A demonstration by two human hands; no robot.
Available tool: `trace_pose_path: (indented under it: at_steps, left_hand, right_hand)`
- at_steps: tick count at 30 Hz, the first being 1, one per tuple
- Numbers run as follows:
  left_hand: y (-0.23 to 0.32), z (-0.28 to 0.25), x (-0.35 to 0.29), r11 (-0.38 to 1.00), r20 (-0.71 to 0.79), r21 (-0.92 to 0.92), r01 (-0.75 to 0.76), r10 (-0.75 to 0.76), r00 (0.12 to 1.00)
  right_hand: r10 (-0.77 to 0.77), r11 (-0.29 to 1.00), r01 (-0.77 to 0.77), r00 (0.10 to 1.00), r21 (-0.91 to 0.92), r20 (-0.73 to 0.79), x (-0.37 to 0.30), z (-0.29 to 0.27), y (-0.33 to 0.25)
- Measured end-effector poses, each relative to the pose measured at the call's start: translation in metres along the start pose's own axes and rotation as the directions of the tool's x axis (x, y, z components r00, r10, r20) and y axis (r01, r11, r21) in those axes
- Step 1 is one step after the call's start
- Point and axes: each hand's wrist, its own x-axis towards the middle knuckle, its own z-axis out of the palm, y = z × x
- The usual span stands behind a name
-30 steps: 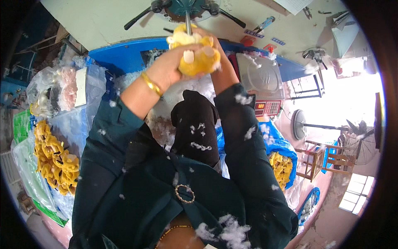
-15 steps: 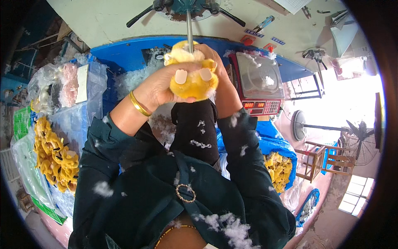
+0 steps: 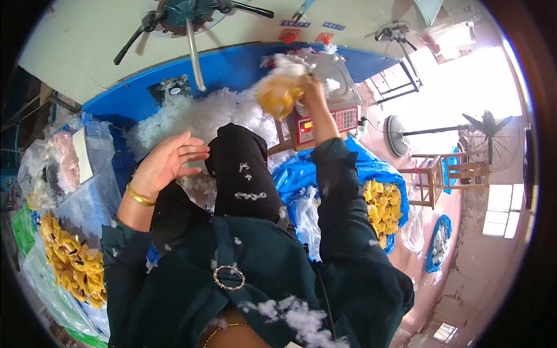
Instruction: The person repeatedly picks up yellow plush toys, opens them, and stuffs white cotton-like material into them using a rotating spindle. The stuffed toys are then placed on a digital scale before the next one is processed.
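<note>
My right hand (image 3: 313, 93) grips a yellow plush toy (image 3: 277, 97), blurred by motion, with white stuffing at its top. It hangs at the near left corner of a digital scale (image 3: 342, 120) with a metal pan. My left hand (image 3: 168, 161) is off the toy, fingers stretched and slightly apart, over my lap near loose white fluff (image 3: 197, 122). Ahead of me a bare metal tube (image 3: 195, 58) sticks out from the machine, and nothing is on it.
Yellow plush skins (image 3: 69, 264) lie heaped at my left, near plastic bags (image 3: 96, 159). On my right, a blue sack (image 3: 354, 162) holds more yellow pieces (image 3: 382, 210). Farther right are a wooden chair (image 3: 429, 180) and a fan (image 3: 490, 136). Handles (image 3: 130, 43) jut from the machine.
The toy has come off the metal tube and moved right, toward the scale, in my right hand. My left hand has let go and dropped back to the left. The view has shifted right.
</note>
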Motion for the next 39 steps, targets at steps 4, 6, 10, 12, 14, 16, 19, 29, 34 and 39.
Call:
trace_pose_path:
  at_steps: [4, 6, 10, 12, 14, 16, 19, 29, 34, 39]
  left_hand:
    - [-0.011, -0.003, -0.001, 1.0, -0.035, -0.017, -0.011, 0.01, 0.999]
    - [-0.018, -0.009, 0.001, 0.999, -0.062, -0.016, -0.039, 0.038, 0.997]
    - [-0.036, -0.013, 0.007, 0.996, -0.082, -0.076, -0.045, 0.039, 0.996]
    - [-0.045, -0.015, 0.007, 0.997, -0.117, -0.079, -0.008, -0.002, 0.993]
    - [-0.055, -0.02, 0.005, 0.996, -0.145, -0.093, 0.012, -0.026, 0.989]
    - [-0.064, -0.025, 0.004, 0.995, -0.148, -0.102, 0.019, -0.034, 0.988]
    - [-0.07, -0.025, 0.001, 0.994, -0.178, -0.11, 0.025, -0.044, 0.983]
    - [-0.062, -0.012, 0.003, 0.937, -0.285, 0.246, -0.249, 0.315, 0.905]
    - [-0.031, 0.022, 0.009, 0.07, 0.199, 0.904, -0.421, 0.802, 0.563]
    - [-0.039, 0.013, 0.011, 0.042, 0.268, 0.853, -0.521, 0.821, 0.504]
  right_hand:
    - [0.122, 0.842, -0.276, 0.934, -0.463, -0.335, 0.012, -0.078, 0.009]
    - [0.346, 0.863, -0.398, 0.915, -0.311, -0.209, -0.008, -0.077, -0.015]
    - [-0.193, 0.807, -0.06, 0.913, -0.588, -0.359, -0.058, -0.098, 0.003]
    - [-0.225, 0.738, 0.022, 0.95, -0.675, -0.215, -0.09, -0.106, 0.0]
    - [-0.38, 0.681, 0.167, 0.913, -0.713, -0.149, -0.094, -0.105, -0.004]
    - [-0.447, 0.663, 0.255, 0.889, -0.703, -0.099, -0.1, -0.105, -0.02]
    - [-0.462, 0.659, 0.349, 0.887, -0.666, 0.007, -0.079, -0.093, -0.047]
    - [-0.388, 0.469, 0.765, 0.628, -0.442, 0.675, -0.081, 0.018, -0.079]
    - [-0.512, 0.419, 0.908, 0.232, 0.004, 0.827, -0.194, 0.079, -0.146]
    - [-0.587, 0.612, 0.789, 0.418, 0.043, 0.693, -0.203, 0.063, -0.136]
